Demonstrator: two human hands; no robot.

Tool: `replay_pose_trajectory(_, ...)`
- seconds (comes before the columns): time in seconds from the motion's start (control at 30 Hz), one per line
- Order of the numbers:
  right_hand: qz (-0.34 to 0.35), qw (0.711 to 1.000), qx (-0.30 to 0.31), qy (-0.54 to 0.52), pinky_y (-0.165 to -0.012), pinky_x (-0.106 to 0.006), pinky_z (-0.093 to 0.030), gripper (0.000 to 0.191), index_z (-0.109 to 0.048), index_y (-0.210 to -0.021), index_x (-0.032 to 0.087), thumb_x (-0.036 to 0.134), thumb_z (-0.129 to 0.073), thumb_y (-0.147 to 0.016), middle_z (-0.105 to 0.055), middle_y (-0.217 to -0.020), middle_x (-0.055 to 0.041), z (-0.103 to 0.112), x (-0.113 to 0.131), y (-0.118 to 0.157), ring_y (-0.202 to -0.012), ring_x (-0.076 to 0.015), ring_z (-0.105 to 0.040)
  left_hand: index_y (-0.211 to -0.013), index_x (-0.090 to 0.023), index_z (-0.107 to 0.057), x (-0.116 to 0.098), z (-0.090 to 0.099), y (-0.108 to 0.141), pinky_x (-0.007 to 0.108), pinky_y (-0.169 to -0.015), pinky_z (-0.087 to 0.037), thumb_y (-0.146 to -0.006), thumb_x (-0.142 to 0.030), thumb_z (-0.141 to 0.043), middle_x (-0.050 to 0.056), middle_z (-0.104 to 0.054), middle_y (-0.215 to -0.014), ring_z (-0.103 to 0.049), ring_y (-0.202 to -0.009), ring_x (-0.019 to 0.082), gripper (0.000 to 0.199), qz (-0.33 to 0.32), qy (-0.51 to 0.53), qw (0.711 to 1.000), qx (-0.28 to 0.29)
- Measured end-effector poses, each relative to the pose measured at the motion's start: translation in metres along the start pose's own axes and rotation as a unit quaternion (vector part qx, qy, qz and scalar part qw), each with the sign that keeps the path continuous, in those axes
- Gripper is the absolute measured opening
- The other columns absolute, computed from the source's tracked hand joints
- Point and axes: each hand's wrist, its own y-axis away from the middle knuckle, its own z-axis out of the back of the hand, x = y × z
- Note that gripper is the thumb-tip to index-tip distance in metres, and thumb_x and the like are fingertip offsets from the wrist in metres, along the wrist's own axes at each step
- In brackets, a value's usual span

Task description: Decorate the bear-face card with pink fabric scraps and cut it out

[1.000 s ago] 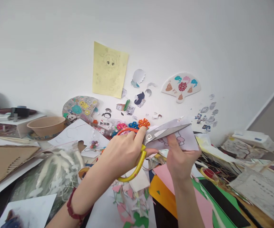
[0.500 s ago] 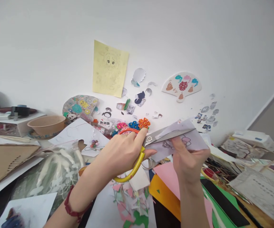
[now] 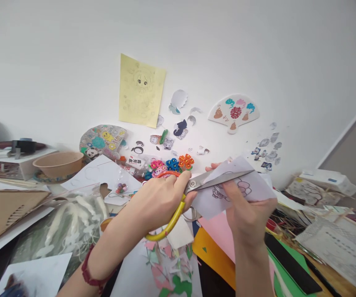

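My left hand (image 3: 162,202), below a dark red bracelet (image 3: 88,268), is closed on the handles of a pair of scissors (image 3: 168,231). One handle loop is yellow and the other orange-red. Their metal blades reach right across a white sheet of paper (image 3: 209,208), which bears a line drawing with pink round shapes. My right hand (image 3: 247,206) pinches this paper, its thumb on the near face just under the blades and fingertips showing past the upper edge. Beneath my hands, coloured paper scraps (image 3: 172,264) lie on a white sheet.
A plastic bag with white pieces (image 3: 76,222), cardboard (image 3: 11,210) and a tan bowl (image 3: 57,163) are on the left. Pink paper (image 3: 218,231), orange paper (image 3: 211,255) and a black strip (image 3: 292,264) lie on the right. Small bead flowers (image 3: 173,164) stand near the wall.
The scissor blades look closer together than before. The paper has tilted in my right hand, and fingertips now show behind its upper edge. The view has shifted slightly.
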Motion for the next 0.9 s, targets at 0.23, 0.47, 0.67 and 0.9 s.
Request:
replay_pose_trajectory(0.23,0.024,0.999,-0.009,0.026,-0.062,-0.043,-0.061,0.008,-0.076,-0.082,0.016,0.019,-0.077,-0.074,-0.073,-0.076,-0.0077,-0.0024,0.0046,0.0004,-0.068,-0.0254,-0.069,-0.116,-0.009,-0.050,0.0005,-0.0006,-0.0009,0.034,-0.051,-0.048,-0.103,-0.037,-0.011,0.009,-0.064,-0.078,-0.064,-0.062,0.025,0.050,0.000,0.006,1.000,0.005)
replay_pose_trajectory(0.47,0.011,0.999,-0.021,0.023,-0.057,-0.042,-0.060,0.007,-0.075,-0.080,0.018,0.020,-0.077,-0.074,-0.073,-0.074,-0.0069,-0.0040,0.0056,0.0034,-0.067,-0.0257,-0.069,-0.113,-0.009,-0.051,0.0009,-0.0021,0.0006,0.032,-0.048,-0.046,-0.103,-0.037,-0.010,0.009,-0.064,-0.075,-0.062,-0.058,0.024,0.050,-0.009,0.000,1.000,-0.025)
replay_pose_trajectory(0.67,0.022,0.999,-0.022,0.022,-0.055,-0.040,-0.059,0.005,-0.075,-0.079,0.018,0.017,-0.076,-0.074,-0.072,-0.071,-0.0061,-0.0043,0.0049,0.0045,-0.064,-0.0244,-0.069,-0.112,-0.010,-0.051,0.0014,-0.0022,0.0013,0.031,-0.048,-0.045,-0.103,-0.036,-0.011,0.008,-0.064,-0.074,-0.062,-0.058,0.023,0.049,-0.010,0.004,0.999,-0.030)
replay_pose_trajectory(0.9,0.029,0.998,-0.050,0.028,-0.063,-0.043,-0.061,0.009,-0.075,-0.084,0.017,0.017,-0.075,-0.075,-0.075,-0.083,-0.0091,-0.0088,0.0030,0.0060,-0.076,-0.0270,-0.071,-0.113,-0.010,-0.049,-0.0024,0.0009,0.0018,0.032,-0.048,-0.044,-0.103,-0.041,-0.011,0.007,-0.064,-0.075,-0.062,-0.059,0.024,0.051,-0.002,0.020,0.999,-0.029)
